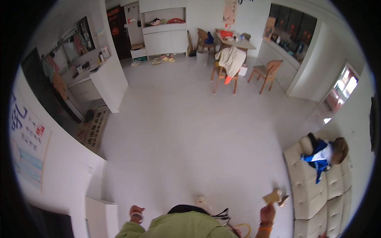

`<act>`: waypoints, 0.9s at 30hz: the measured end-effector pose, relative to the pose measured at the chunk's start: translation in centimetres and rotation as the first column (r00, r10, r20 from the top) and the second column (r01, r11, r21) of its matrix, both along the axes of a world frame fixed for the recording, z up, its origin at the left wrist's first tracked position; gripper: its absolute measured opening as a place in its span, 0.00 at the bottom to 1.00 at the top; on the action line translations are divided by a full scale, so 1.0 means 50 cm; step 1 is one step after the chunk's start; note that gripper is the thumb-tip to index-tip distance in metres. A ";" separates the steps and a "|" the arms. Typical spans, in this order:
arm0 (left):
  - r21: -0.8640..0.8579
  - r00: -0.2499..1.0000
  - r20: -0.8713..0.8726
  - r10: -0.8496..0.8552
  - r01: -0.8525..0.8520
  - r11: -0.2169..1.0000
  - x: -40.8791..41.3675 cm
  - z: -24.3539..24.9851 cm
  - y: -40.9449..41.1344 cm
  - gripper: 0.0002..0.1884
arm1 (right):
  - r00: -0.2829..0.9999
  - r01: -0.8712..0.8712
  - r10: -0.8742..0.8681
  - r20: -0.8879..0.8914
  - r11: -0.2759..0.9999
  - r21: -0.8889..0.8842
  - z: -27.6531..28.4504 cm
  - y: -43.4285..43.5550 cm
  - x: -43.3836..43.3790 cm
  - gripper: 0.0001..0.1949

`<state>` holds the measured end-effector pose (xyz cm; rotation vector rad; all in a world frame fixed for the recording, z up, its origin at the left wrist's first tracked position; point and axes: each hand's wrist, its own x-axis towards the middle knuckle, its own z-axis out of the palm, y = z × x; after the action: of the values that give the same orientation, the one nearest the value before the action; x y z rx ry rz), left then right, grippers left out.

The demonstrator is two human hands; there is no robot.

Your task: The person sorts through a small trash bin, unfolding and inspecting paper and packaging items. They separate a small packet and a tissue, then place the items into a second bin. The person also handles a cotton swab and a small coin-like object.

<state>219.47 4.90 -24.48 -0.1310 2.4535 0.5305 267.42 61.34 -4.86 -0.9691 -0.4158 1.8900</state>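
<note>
My left hand (pixel 137 210) hangs low at the left, above the floor, with its fingers loosely curled; whether anything lies in it cannot be made out. At the lower right my right hand (pixel 268 211) grips a flat tan piece (pixel 272 197), perhaps card or cloth, by its lower edge. Past that piece, shoes (pixel 284 201) appear on the floor beside the sofa. A black strap (pixel 221 214) and a yellow loop (pixel 246 228) show at my waist, right of my green top.
A beige tufted sofa (pixel 308 184) runs along the right, with a person (pixel 321 156) in a blue and white jacket on it. A white cabinet (pixel 101 217) stands at the lower left. Ahead are wooden chairs (pixel 266 73), a dining table (pixel 238 43) and a bin (pixel 202 57).
</note>
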 end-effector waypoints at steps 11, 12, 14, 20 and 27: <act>-0.464 0.985 0.165 0.040 0.042 0.885 -0.191 0.007 0.260 0.19 | 0.946 -0.310 0.308 -0.102 0.951 -0.010 0.145 0.443 -0.845 0.02; -0.466 0.978 0.207 0.037 0.065 0.882 -0.231 -0.020 0.288 0.18 | 0.950 -0.300 0.295 -0.101 0.953 -0.034 0.135 0.464 -0.898 0.03; -0.464 0.949 0.313 -0.028 0.178 0.868 -0.315 -0.060 0.335 0.15 | 0.963 -0.258 0.249 -0.100 0.962 -0.093 0.109 0.511 -0.981 0.04; -0.355 0.324 0.402 -0.856 0.917 0.180 -0.797 -0.115 0.644 0.11 | 0.993 -0.115 0.111 -0.036 0.988 -0.100 0.119 0.689 -1.143 0.07; 0.284 0.966 -0.258 0.007 0.069 0.956 -1.382 0.098 1.287 0.19 | 0.997 0.066 -0.064 0.035 0.994 -0.085 0.067 0.925 -1.301 0.06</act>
<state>150.35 69.25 -19.57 0.1050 2.5854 0.9391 202.38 107.59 -1.50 -1.0592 -0.3204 1.8479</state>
